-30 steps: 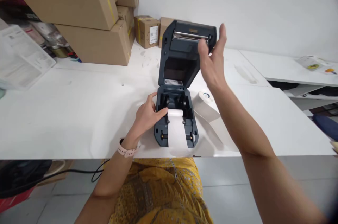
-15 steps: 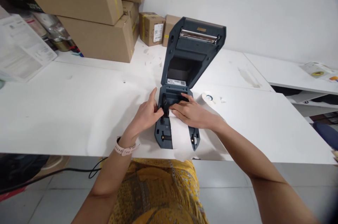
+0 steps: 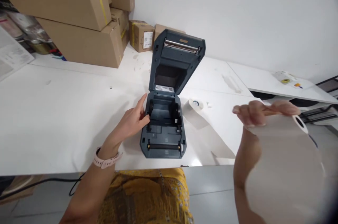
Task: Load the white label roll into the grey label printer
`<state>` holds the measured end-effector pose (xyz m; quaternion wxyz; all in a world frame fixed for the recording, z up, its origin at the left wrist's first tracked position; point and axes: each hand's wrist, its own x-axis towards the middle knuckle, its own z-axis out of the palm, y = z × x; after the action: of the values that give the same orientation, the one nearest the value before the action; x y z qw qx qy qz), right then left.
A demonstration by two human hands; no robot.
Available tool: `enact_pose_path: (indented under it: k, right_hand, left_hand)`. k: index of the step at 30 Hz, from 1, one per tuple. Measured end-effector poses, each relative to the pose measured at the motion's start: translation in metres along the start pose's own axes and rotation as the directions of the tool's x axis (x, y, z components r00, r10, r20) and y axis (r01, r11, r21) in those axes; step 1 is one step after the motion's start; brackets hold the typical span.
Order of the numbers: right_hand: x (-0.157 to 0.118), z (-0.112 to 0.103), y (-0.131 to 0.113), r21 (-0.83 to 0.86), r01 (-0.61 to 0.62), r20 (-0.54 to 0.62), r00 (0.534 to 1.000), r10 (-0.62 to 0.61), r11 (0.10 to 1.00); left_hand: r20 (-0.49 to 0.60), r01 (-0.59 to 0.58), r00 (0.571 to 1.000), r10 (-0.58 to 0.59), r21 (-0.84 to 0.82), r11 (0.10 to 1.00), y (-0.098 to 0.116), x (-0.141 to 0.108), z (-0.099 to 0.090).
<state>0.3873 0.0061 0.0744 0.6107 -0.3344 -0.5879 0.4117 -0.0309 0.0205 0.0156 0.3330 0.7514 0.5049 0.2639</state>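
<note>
A dark grey label printer (image 3: pixel 165 132) stands on the white table with its lid (image 3: pixel 176 58) raised; its roll bay shows no roll. My left hand (image 3: pixel 132 122) rests against the printer's left edge, index finger and thumb apart, holding nothing. Off to the right, my right hand (image 3: pixel 258 111) is raised with its fingers wrapped over a white paper roll (image 3: pixel 301 123), from which a wide strip hangs down, blurred. Another roll (image 3: pixel 195 103) lies just right of the printer, its paper strip (image 3: pixel 208 134) trailing to the front edge.
Stacked cardboard boxes (image 3: pixel 87 41) fill the back left, with a small labelled box (image 3: pixel 142 37) beside them. Printed sheets (image 3: pixel 13 55) in plastic lie at the far left. A shelf (image 3: pixel 285 83) adjoins the table on the right. A black cable (image 3: pixel 47 180) runs below the front edge.
My right hand has lifted the paper roll out of the printer and carried it far right. My left hand stays at the printer's left side. The view has shifted.
</note>
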Motion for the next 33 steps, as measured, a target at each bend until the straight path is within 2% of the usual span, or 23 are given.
enact_pose_path:
  k: [1, 3, 6, 8, 12, 15, 18, 20, 22, 24, 25, 27, 29, 31, 33]
  right_hand:
    - [-0.009, -0.016, 0.005, 0.013, -0.01, -0.114, 0.993, 0.011, 1.0]
    - [-0.025, -0.035, 0.021, -0.021, -0.074, -0.198, 0.978, 0.069, 0.997]
    - [-0.038, -0.042, 0.053, -0.151, -0.256, -0.138, 0.962, 0.236, 0.955]
    - [-0.039, -0.041, 0.075, -0.219, -0.353, -0.078, 0.936, 0.344, 0.91]
    - [-0.036, -0.039, 0.105, -0.276, -0.425, -0.026, 0.9, 0.435, 0.862]
    - [-0.037, -0.044, 0.113, -0.291, -0.447, -0.019, 0.887, 0.462, 0.846]
    - [-0.039, -0.051, 0.107, -0.284, -0.426, -0.071, 0.903, 0.425, 0.859]
    - [-0.037, -0.052, 0.093, -0.302, -0.387, -0.15, 0.922, 0.357, 0.871]
    - [-0.028, -0.046, 0.073, -0.381, -0.356, -0.158, 0.934, 0.319, 0.853]
    - [-0.013, -0.033, 0.054, -0.533, -0.317, -0.044, 0.936, 0.349, 0.785]
    - [-0.003, -0.025, 0.047, -0.624, -0.278, 0.039, 0.923, 0.383, 0.731]
    - [0.018, -0.006, 0.042, -0.775, -0.162, 0.18, 0.87, 0.458, 0.611]
    - [0.038, 0.01, 0.049, -0.841, -0.071, 0.257, 0.819, 0.512, 0.536]
    - [0.049, 0.021, 0.061, -0.843, -0.052, 0.296, 0.786, 0.542, 0.536]
    - [0.052, 0.026, 0.072, -0.831, -0.06, 0.302, 0.787, 0.538, 0.554]
  left_hand:
    - [-0.006, 0.002, 1.0, -0.002, -0.004, 1.0, 0.0, 0.0, 0.0]
    - [-0.014, 0.008, 1.0, -0.008, -0.02, 1.0, -0.003, 0.0, 0.001]
    - [-0.006, 0.011, 1.0, -0.011, -0.058, 0.998, -0.007, 0.001, 0.002]
    - [0.004, 0.01, 1.0, -0.01, -0.087, 0.996, -0.009, 0.001, 0.003]
    - [0.002, 0.027, 1.0, -0.027, -0.108, 0.994, -0.008, 0.002, 0.002]
    - [-0.002, 0.037, 0.999, -0.038, -0.103, 0.994, -0.008, 0.002, 0.001]
    - [-0.002, 0.047, 0.999, -0.047, -0.107, 0.993, -0.008, 0.003, 0.001]
    - [0.004, 0.048, 0.999, -0.047, -0.124, 0.991, -0.008, 0.002, 0.001]
    - [0.01, 0.045, 0.999, -0.044, -0.141, 0.989, -0.008, 0.002, 0.001]
    - [0.01, 0.039, 0.999, -0.038, -0.15, 0.988, -0.008, 0.002, 0.001]
    - [0.008, 0.035, 0.999, -0.034, -0.151, 0.988, -0.008, 0.002, 0.001]
    - [0.001, 0.021, 1.0, -0.021, -0.151, 0.988, -0.009, 0.003, 0.001]
    - [-0.004, 0.011, 1.0, -0.012, -0.149, 0.989, -0.01, 0.003, 0.002]
    - [-0.003, 0.017, 1.0, -0.018, -0.143, 0.99, -0.01, 0.003, 0.002]
    - [0.004, 0.019, 1.0, -0.019, -0.143, 0.989, -0.01, 0.003, 0.003]
